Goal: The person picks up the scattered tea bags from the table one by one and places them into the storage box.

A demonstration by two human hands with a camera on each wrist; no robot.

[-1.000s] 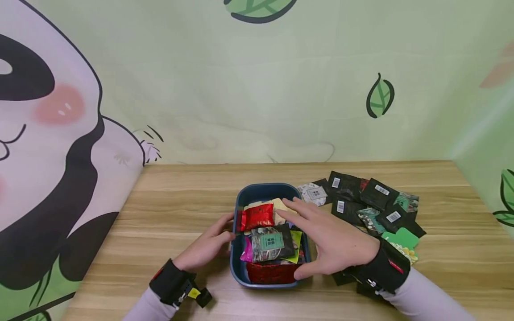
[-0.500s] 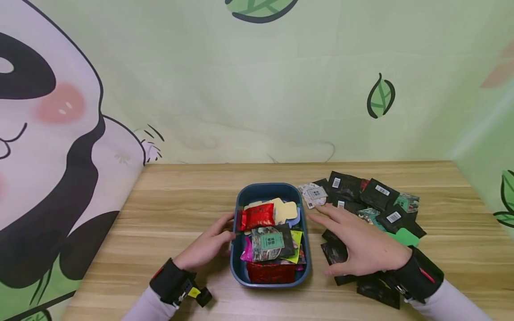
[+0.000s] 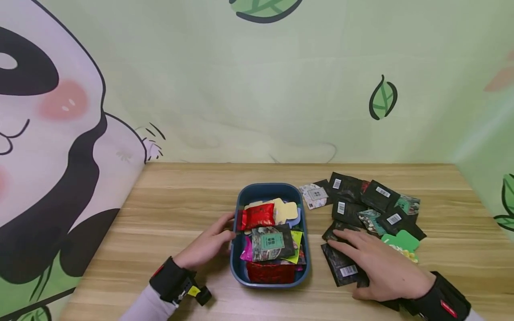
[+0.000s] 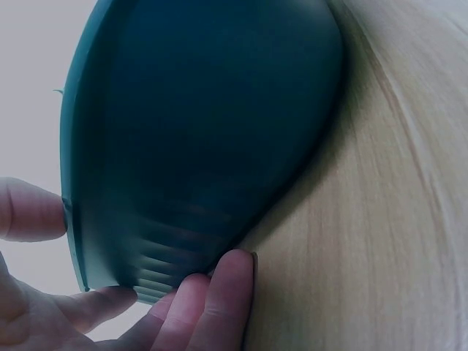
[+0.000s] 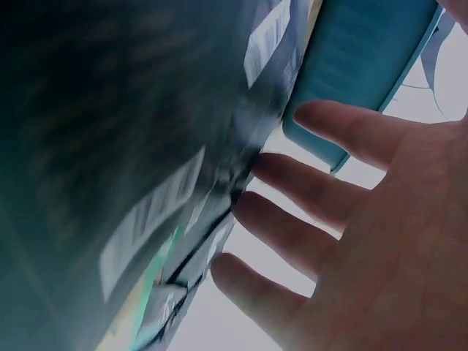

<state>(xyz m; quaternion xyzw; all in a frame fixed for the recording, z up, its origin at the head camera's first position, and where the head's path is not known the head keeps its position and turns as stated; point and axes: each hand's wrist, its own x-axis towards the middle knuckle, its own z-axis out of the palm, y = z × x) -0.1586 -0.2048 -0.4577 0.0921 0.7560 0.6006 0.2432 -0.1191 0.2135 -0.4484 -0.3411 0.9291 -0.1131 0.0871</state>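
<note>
1. Lying in a loose, overlapping heap, flat rectangular black packets with white barcode labels occupy the wood-grained bench to the right of the dark blue plastic bin.
2. Over the heap's near part is the right hand, palm down, its grip wide with fingers extended and apart, having hold of nothing; whether the fingertips touch a packet cannot be told.
3. The round-cornered bin stands upright. Against its left side rests the left hand, its grip loosely spread, fingers touching the outer wall and rim rather than clasping them.
4. Inside the bin, a grey-and-black printed packet with a green label lies between a shiny red packet and a deep red packet; cream flat pieces lie toward the far end.
5. At the heap's edges are a bright green flat piece and a white-patterned packet.
6. Behind the bench, a pale green backdrop shows a black-and-white panda.
</note>
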